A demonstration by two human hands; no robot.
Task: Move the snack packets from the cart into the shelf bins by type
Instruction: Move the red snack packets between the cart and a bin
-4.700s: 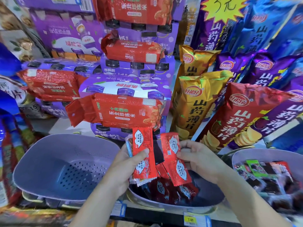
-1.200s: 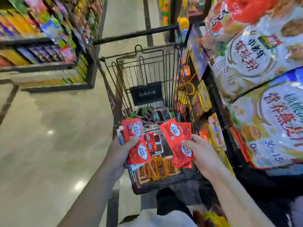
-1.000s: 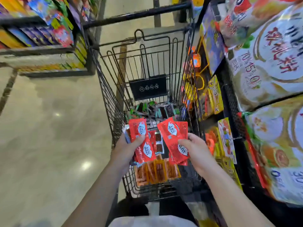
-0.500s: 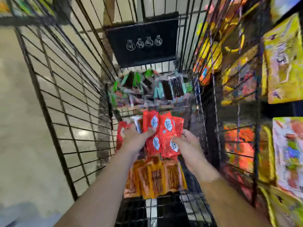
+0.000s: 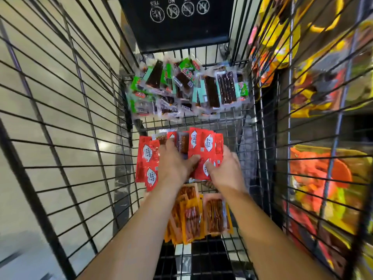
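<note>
Both hands have sunk deeper into the cart (image 5: pixel 80 126) than half a second ago, and the view has closed in, so the wire walls now fill both sides. The left hand (image 5: pixel 174 161) reaches forward with its back up, thumb curled across the front of the red packets (image 5: pixel 203 145) and its fingers spread over those behind. The right hand (image 5: pixel 225 170) comes in from the right, thumb pressed on the same fan of red packets and fingers wrapped behind them; both hands grip that bunch. The knuckles nearly meet in the middle. More of the red packets hang out past the left hand toward the left wall; whether they are held or lying loose cannot be told.

Just beneath the wrists lie orange packets (image 5: pixel 193 217) on the basket floor. At the far end, green and dark packets (image 5: pixel 187 91) are heaped below a black placard (image 5: pixel 177 25). A strip of bare wire floor separates that heap from the hands. Stocked shelf goods (image 5: pixel 323 174) press close against the right wall; pale floor (image 5: pixel 30 81) shows through the left wall.
</note>
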